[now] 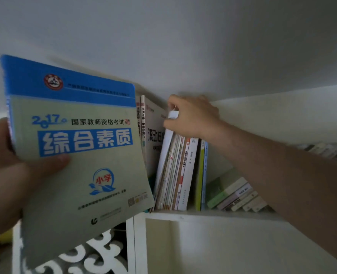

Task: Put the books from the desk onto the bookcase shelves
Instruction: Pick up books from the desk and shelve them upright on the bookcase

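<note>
Nearest, at the left, the left hand (7, 171) grasps a large soft-cover book with a blue top band and pale grey-green cover (78, 151) by its left edge, thumb pressed on the front, the other fingers hidden behind; the book is held up in the air, tilted, its right edge just beside the shelved volumes. Below it shows a white panel with carved scrollwork (96, 252). Farther in, the right hand (191, 117), its bare arm reaching in from the right, has its fingers curled over the top of a thin white book (168, 141) and tips it rightward within a row of upright thin books (177, 173) on the white bookcase shelf (203, 215). Right of the row, small pale books lying stacked on their sides (237, 196) rest on the same shelf. Farthest is the plain white wall (163, 36).
</note>
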